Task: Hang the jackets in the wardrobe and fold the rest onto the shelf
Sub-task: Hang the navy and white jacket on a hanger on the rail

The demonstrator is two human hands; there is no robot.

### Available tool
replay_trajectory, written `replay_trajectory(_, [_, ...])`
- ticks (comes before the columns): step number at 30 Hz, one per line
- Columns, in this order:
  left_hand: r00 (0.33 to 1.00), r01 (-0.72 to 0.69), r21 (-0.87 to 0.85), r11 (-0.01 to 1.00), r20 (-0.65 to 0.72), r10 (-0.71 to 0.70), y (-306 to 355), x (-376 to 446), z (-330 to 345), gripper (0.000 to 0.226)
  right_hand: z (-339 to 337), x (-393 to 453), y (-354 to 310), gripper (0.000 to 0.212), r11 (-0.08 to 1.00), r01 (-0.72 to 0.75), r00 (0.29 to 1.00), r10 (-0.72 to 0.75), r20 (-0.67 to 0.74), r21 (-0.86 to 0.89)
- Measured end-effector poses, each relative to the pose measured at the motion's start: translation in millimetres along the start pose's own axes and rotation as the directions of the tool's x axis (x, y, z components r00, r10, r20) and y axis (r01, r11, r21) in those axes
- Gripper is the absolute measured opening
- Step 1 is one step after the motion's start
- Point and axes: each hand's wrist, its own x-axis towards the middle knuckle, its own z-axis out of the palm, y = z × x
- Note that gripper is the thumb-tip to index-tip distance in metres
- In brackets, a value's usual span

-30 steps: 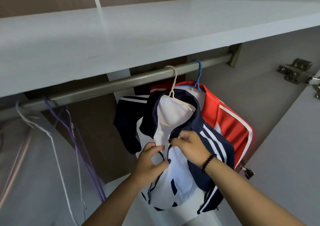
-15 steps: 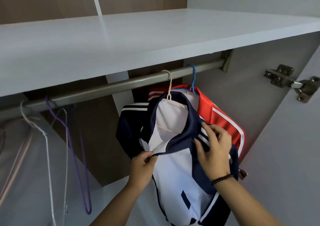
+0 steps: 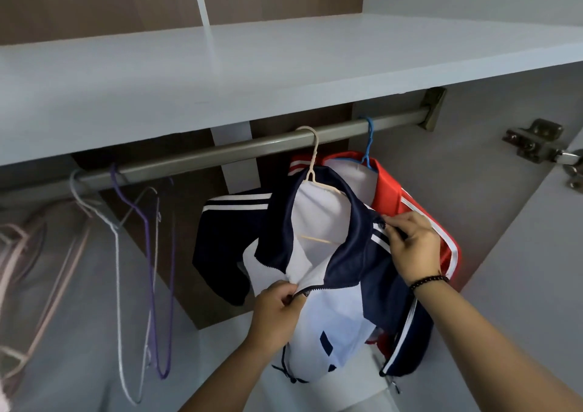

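Observation:
A navy and white jacket [image 3: 347, 253] hangs on a cream hanger [image 3: 310, 165] from the metal rail [image 3: 220, 154]. Behind it to the right, a red jacket with white stripes [image 3: 410, 197] hangs on a blue hanger [image 3: 367, 146]. My left hand [image 3: 277, 310] pinches the jacket's front at the zip, below the open collar. My right hand [image 3: 410, 241] pinches the navy shoulder near the collar's right edge; a dark bead bracelet sits on that wrist.
A grey shelf [image 3: 284, 73] runs above the rail. Empty purple [image 3: 151, 253], white [image 3: 116, 253] and pink hangers [image 3: 19, 269] dangle at the left. The wardrobe's right wall carries a metal hinge [image 3: 536, 141]. A lower white surface shows beneath the jackets.
My right hand rose from the zip to the jacket's right shoulder. The left hand stayed at the zip. The view shifted, showing more empty hangers at the left.

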Motion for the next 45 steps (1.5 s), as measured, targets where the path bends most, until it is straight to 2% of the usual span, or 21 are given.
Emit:
replay_trajectory(6, [0.999,-0.034,0.006,0.999,-0.011,0.034,-5.5,-12.9,-4.6,0.04,18.0,15.4,-19.2,0.024,0.989,0.142,0.99,-0.142,0.008,-0.029])
replay_trajectory(10, [1.0,-0.013,-0.024,1.0,-0.021,0.012,-6.2,-16.8,-8.3,0.039,29.7,26.5,-41.0,0.022,0.976,0.203,0.978,-0.199,0.062,-0.077])
replay_trajectory(12, [0.999,0.005,-0.057,0.998,-0.033,-0.007,-3.6,-15.1,-11.7,0.041,32.2,30.2,-48.8,0.02,0.978,0.185,0.98,-0.175,0.098,-0.101])
replay_trajectory(14, [0.998,0.034,-0.115,0.993,-0.046,-0.04,-2.1,-12.9,-14.8,0.041,30.8,25.9,-52.8,0.029,0.986,0.123,0.988,-0.11,0.11,-0.116])
replay_trajectory(16, [0.998,0.042,-0.169,0.985,-0.048,-0.051,-2.1,-11.2,-18.7,0.039,28.2,2.8,-54.4,0.037,0.988,0.099,0.995,-0.094,0.044,-0.118])
replay_trajectory(18, [0.998,0.029,-0.205,0.978,-0.056,-0.041,-0.8,-10.2,-22.5,0.027,24.2,-38.0,-58.2,0.03,0.992,0.107,0.994,-0.105,0.031,-0.066])
replay_trajectory(19, [0.997,0.023,-0.221,0.975,-0.064,-0.038,0.1,-9.5,-24.4,0.019,23.3,-61.4,-58.7,0.023,0.992,0.118,0.99,-0.115,0.084,-0.038])
replay_trajectory(21, [0.996,0.025,-0.248,0.968,-0.08,-0.047,2.4,-9.4,-26.8,0.012,25.0,-107.0,-57.6,0.015,0.994,0.113,0.953,-0.109,0.282,0.001])
replay_trajectory(22, [0.995,0.028,-0.258,0.966,-0.086,-0.052,3.9,-9.9,-27.7,0.013,26.6,-126.2,-58.5,0.02,0.998,0.066,0.912,-0.065,0.406,0.012])
replay_trajectory(24, [0.994,0.027,-0.27,0.962,-0.097,-0.055,8.6,-12.3,-29.6,0.019,33.3,-152.6,-64.9,0.048,0.996,-0.079,0.767,0.088,0.635,-0.043])
replay_trajectory(26, [0.992,0.042,-0.285,0.958,-0.106,-0.075,13.5,-14.3,-32.0,0.032,45.5,-163.9,-73.6,0.072,0.96,-0.243,0.612,0.262,0.746,-0.138])
replay_trajectory(27, [0.99,0.058,-0.288,0.956,-0.107,-0.093,15.8,-15.3,-33.3,0.037,51.2,-164.8,-79.1,0.072,0.938,-0.306,0.566,0.316,0.762,-0.162])
replay_trajectory(29, [0.988,0.091,-0.293,0.952,-0.094,-0.123,20.5,-17.7,-34.8,0.042,60.1,-162.8,-89.2,0.045,0.917,-0.369,0.56,0.349,0.751,-0.151])
replay_trajectory(31, [0.988,0.106,-0.331,0.938,-0.072,-0.137,24.8,-19.4,-37.6,0.04,63.8,-156.0,-96.8,0.023,0.928,-0.36,0.612,0.312,0.727,-0.095])
replay_trajectory(34, [0.985,0.147,-0.461,0.875,-0.011,-0.171,28.5,-23.7,-46.7,0.032,61.0,-143.1,-97.7,0.02,0.939,-0.345,0.633,0.228,0.74,0.006])
replay_trajectory(37, [0.979,0.181,-0.542,0.821,0.023,-0.201,15.6,-39.9,-57.9,0.025,54.2,-137.5,-91.4,0.026,0.932,-0.361,0.558,0.239,0.794,-0.027])
replay_trajectory(39, [0.969,0.224,-0.534,0.815,0.032,-0.245,-1.3,-58.0,-59.7,0.024,50.5,-136.0,-86.3,0.032,0.915,-0.403,0.531,0.258,0.807,-0.028])
replay_trajectory(41, [0.949,0.301,-0.494,0.816,0.07,-0.307,-20.9,-79.6,-52.5,0.025,46.4,-134.7,-85.4,0.026,0.891,-0.453,0.516,0.255,0.818,0.008])
replay_trajectory(45, [0.879,0.477,-0.331,0.814,0.159,-0.45,-50.1,-115.6,-21.3,0.025,40.4,-133.1,-92.0,0.023,0.864,-0.501,0.469,0.235,0.851,0.037])
